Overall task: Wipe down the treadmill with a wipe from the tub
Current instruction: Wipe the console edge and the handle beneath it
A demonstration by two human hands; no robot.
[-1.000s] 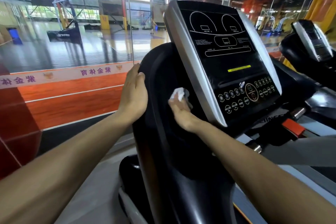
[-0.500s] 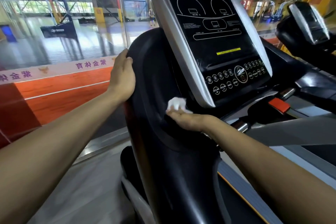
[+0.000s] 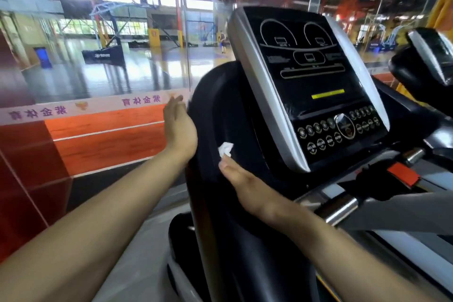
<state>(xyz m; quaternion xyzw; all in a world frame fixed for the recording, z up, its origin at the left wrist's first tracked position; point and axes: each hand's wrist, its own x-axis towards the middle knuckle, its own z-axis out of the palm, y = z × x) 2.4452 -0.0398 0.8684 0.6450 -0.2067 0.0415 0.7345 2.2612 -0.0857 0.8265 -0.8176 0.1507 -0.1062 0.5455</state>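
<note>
Mirrored 紫金体育 twice on white banner (image 3: 98, 108); INCLINE on console (image 3: 318, 95) buttons (image 3: 312, 148); other console text too blurred

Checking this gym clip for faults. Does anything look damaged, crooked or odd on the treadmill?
Nothing stands out. The console looks whole, and the right hand presses a crumpled white wipe against the black housing beside it.

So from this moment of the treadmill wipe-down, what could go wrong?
1. The wipe is a small crumpled wad showing only at the fingertips of the right hand, so it could slip off the black side shroud.
2. The left hand is open beside the shroud edge, giving little bracing.
3. The button panel lies close; a stray swipe might press something.
</note>
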